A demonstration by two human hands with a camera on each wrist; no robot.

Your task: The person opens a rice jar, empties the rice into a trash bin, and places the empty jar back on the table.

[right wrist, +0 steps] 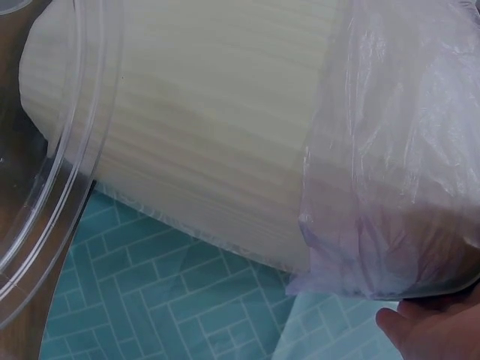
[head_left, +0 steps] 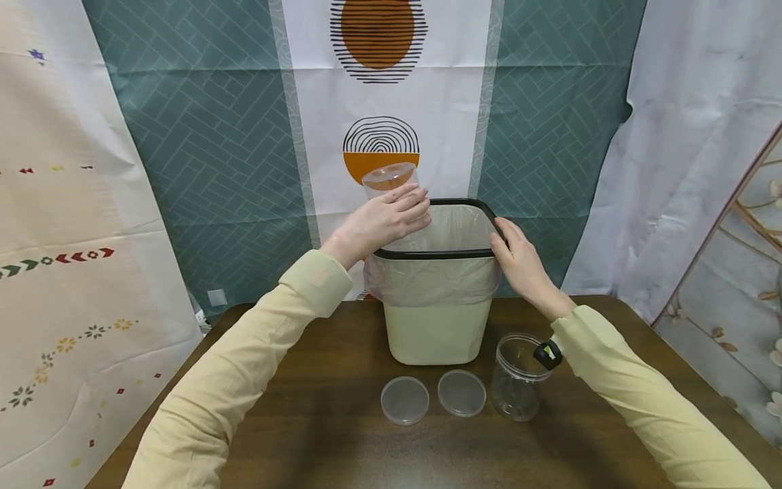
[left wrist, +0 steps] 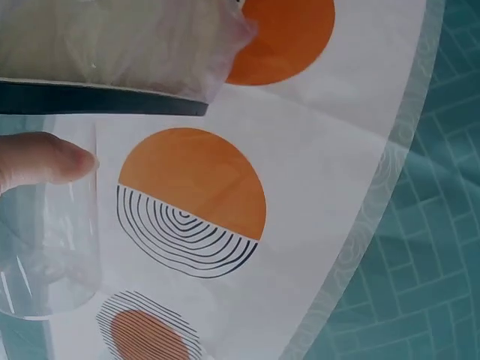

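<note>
My left hand [head_left: 394,214] grips a clear plastic jar [head_left: 391,178] above the left part of the trash can's black rim [head_left: 435,255]. In the left wrist view the thumb lies against the jar [left wrist: 52,262], whose rounded end points away from the can. My right hand [head_left: 519,261] holds the rim of the pale green trash can [head_left: 436,333] on its right side. A translucent liner bag [head_left: 436,288] is folded over the can's edge; in the right wrist view this bag [right wrist: 405,150] hangs beside the fingers.
On the brown table [head_left: 305,421], two clear round lids [head_left: 405,401] lie in front of the can. A second clear jar [head_left: 516,390] stands uncovered at the right, below my right forearm. Patterned cloth [head_left: 201,149] hangs behind the table.
</note>
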